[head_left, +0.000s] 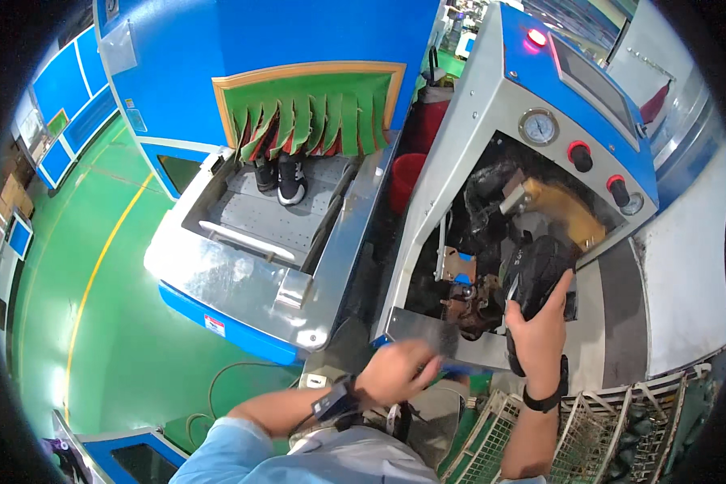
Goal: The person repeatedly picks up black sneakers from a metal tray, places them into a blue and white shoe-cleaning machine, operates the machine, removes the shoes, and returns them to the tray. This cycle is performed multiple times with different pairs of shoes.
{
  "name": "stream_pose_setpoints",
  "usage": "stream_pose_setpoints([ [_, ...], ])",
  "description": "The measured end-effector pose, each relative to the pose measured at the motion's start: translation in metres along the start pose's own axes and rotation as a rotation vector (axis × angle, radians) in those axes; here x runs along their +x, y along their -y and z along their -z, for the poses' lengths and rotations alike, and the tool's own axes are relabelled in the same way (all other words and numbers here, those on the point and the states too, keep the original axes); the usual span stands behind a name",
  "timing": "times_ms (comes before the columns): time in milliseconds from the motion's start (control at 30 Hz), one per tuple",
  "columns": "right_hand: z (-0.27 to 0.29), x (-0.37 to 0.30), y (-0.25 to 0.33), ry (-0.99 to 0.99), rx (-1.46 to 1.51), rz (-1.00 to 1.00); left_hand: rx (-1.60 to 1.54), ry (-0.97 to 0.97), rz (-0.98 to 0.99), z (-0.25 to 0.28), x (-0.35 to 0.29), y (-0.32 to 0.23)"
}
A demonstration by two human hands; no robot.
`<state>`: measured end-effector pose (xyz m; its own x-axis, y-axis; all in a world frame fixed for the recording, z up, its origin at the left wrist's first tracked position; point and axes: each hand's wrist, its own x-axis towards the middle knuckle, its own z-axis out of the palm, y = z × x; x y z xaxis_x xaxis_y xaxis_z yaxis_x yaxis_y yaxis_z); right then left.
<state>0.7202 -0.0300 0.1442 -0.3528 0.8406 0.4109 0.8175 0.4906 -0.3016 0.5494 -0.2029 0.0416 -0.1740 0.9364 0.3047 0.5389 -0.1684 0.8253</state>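
Note:
My right hand (538, 327) grips a black shoe (540, 270), fingers along its right side and thumb on its left. The shoe is tilted in front of the open bay of a grey and blue machine (427, 218). Inside the bay are brown metal fixtures (470, 302) and a yellowish part (569, 210). My left hand (399, 371) is at the bay's lower left corner, its fingers curled and smeared by motion. A blurred dark grey shape (440, 335) lies just beyond its fingers; I cannot make out what it is.
At the left, two black shoes (291, 181) with white soles stand on a conveyor (250, 214) under green strip curtains (323, 113). A pressure gauge (538, 127) and red-ringed knobs (579, 156) sit above the bay. Wire racks (589, 431) stand by my right forearm.

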Motion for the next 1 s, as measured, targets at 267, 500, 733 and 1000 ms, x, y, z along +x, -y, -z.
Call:
stream_pose_setpoints([
  [267, -0.001, 0.028, -0.043, 0.326, 0.761, 0.137, 0.453, -0.343, -0.311, -0.034, 0.210, -0.122],
  [500, 0.003, -0.056, 0.025, -0.076, -0.351, 0.086, 0.435, -0.224, -0.013, -0.022, 0.162, -0.096],
  [733, 0.015, -0.196, -0.006, -0.013, -0.105, 0.270, -0.948, 0.190, 0.763, 0.003, -0.043, -0.036],
  [1000, -0.005, -0.156, -0.018, 0.363, 1.070, -0.271, -0.629, 0.306, 0.786, -0.006, -0.074, -0.004],
])
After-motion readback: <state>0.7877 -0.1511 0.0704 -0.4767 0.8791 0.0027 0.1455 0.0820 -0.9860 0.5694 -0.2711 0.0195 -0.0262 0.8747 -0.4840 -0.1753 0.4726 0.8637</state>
